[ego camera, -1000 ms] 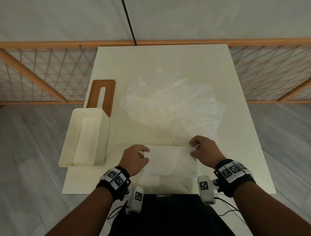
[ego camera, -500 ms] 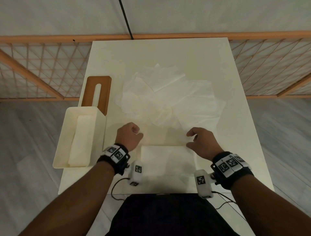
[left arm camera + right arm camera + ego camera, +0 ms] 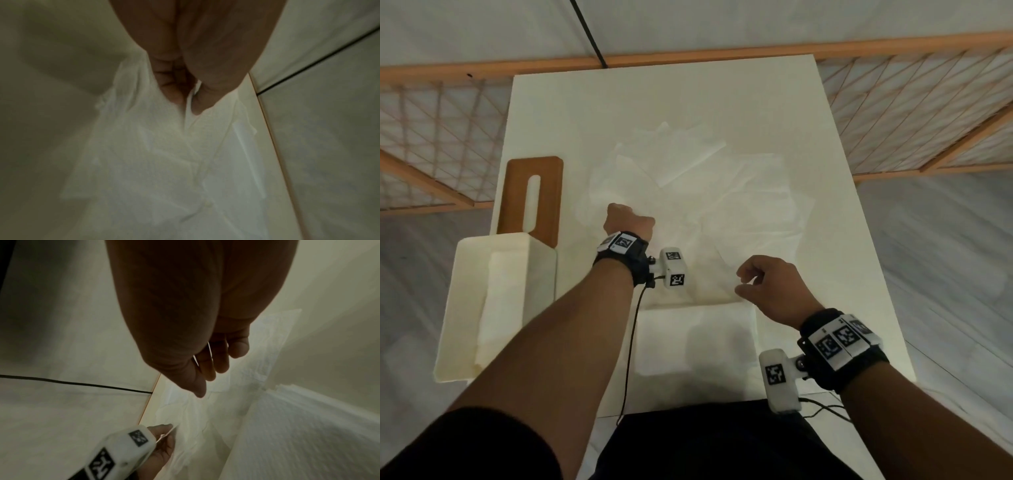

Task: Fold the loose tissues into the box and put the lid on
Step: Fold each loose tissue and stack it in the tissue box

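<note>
Landmark: the open box (image 3: 496,308).

Box, cream, sits at the counter's (image 3: 859,291) left edge, near side; a stack of folded tissue (image 3: 500,308) lies inside it. Lid (image 3: 534,198), brown with a long slot, lies flat just beyond the box's far end, touching or nearly touching it; cannot tell which.

Right of the box, past its far corner: left hand (image 3: 628,219), fingers curled down onto the near-left edge of the loose tissues (image 3: 705,198). The left wrist view shows the thumb and fingers (image 3: 174,91) pinching a ridge of one sheet (image 3: 164,146), the paper gathered into creases under the grip.

The loose tissues spread in an overlapping, rumpled heap across the counter's middle, right of the lid and box.

Nearer than the heap, right of the box: one folded tissue (image 3: 695,339) lies flat by the counter's near edge, a neat rectangle.

Farthest right of the box: right hand (image 3: 770,287) just above the folded tissue's far-right corner, fingers loosely curled, holding nothing. In the right wrist view its fingers (image 3: 222,360) hang relaxed, clear of the paper.
</note>
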`<state>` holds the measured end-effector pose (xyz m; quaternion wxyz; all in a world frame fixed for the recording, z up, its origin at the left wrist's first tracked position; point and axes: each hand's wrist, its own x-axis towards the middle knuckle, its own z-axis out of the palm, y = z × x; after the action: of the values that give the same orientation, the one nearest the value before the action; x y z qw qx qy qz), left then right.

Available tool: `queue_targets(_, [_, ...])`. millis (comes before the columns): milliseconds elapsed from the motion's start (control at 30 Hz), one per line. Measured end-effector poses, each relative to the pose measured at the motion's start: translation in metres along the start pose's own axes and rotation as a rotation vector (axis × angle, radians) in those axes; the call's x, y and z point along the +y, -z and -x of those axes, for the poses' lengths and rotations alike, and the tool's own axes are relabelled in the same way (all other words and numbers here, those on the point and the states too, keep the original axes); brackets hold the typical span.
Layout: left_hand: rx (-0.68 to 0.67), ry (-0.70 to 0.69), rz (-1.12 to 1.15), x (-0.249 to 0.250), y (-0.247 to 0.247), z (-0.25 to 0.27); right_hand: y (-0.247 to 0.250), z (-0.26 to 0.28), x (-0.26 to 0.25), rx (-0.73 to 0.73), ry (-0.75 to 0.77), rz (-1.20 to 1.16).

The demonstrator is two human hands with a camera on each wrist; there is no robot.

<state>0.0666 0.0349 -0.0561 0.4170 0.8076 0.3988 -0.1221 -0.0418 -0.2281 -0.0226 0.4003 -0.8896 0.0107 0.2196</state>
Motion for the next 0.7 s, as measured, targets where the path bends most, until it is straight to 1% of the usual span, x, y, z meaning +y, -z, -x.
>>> queue_targets(100, [0.008,0.034,0.273,0.002,0.001,0.003,0.004,-0.002,0.004,0.006,-0.015,-0.017])
queue_targets(133, [-0.005,0.026,0.377,0.006,0.003,0.007,0.005,-0.003,0.004,0.004,-0.023,-0.031])
queue_targets(200, [-0.071,-0.015,0.532,0.014,0.014,0.016,0.006,-0.005,0.002,-0.003,-0.035,-0.068])
queue_targets(267, [-0.138,-0.067,0.595,0.023,0.031,0.027,0.006,-0.007,-0.002,-0.002,-0.049,-0.129])
queue_targets(400, [-0.198,-0.202,0.612,0.036,0.071,0.045,0.000,-0.013,-0.017,-0.013,-0.077,-0.315])
queue_targets(467, [-0.224,-0.312,0.539,0.038,0.085,0.049,-0.005,-0.016,-0.027,-0.034,-0.070,-0.382])
queue_targets(533, [-0.204,-0.384,0.334,0.037,0.097,0.051,-0.013,-0.018,-0.037,-0.053,-0.056,-0.388])
queue_targets(600, [-0.166,-0.404,0.128,0.030,0.107,0.050,-0.022,-0.020,-0.046,-0.062,-0.034,-0.330])
queue_targets(700, [-0.064,-0.392,-0.065,0.017,0.120,0.048,-0.034,-0.018,-0.055,-0.104,-0.002,-0.257])
